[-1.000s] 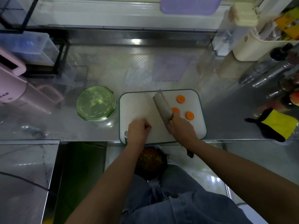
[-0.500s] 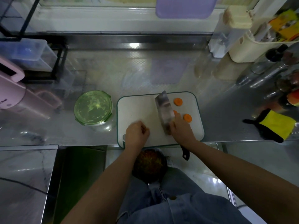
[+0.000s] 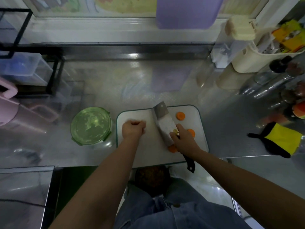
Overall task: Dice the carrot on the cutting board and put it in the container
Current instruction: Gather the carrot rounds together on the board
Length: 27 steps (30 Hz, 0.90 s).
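The carrot slices (image 3: 180,116) are orange, the cutting board (image 3: 148,154) white with a green rim, the container lid (image 3: 90,125) pale green. Cleaver (image 3: 163,123) — grey blade, black handle; mitt (image 3: 282,140) — yellow and black.

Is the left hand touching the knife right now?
Apart. The head view shows a strip of bare board between the left hand and the knife, which the right hand grips.

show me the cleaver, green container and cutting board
cleaver (image 3: 163,123), head view, flat of the blade
green container (image 3: 90,125), head view, centre of its lid
cutting board (image 3: 148,151), head view, bare patch
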{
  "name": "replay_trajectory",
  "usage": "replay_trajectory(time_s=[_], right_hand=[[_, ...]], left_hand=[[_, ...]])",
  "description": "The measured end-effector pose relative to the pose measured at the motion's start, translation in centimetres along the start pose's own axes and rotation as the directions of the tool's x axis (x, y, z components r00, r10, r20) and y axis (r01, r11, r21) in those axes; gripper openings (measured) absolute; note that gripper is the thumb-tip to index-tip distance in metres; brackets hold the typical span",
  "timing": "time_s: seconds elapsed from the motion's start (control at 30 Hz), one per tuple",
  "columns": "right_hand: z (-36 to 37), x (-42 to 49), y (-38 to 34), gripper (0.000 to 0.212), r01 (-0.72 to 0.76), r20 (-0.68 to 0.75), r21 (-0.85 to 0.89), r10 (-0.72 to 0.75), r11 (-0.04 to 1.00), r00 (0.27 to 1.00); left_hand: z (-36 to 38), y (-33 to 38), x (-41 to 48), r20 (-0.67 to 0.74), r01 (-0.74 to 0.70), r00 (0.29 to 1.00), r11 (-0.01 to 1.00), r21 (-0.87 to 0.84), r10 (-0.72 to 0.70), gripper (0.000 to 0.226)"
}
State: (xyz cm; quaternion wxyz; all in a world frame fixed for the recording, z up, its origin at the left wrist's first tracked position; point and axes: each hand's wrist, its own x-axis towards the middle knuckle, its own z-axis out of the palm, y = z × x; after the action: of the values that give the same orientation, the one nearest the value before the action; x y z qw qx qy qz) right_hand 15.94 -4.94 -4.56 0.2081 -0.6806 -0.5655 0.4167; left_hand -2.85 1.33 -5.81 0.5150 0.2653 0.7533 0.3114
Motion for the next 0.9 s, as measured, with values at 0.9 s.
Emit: replay_trajectory(time_s=[0.9], right_hand=[[-4.6,2.3,1.2,0.018,-0.158,-0.163,0.148,0.181,0.976,0.97]], left_hand=[[2.9,0.6,-1.2,0.52,-0.636,0.771,0.486,0.599,0.368,0.017]])
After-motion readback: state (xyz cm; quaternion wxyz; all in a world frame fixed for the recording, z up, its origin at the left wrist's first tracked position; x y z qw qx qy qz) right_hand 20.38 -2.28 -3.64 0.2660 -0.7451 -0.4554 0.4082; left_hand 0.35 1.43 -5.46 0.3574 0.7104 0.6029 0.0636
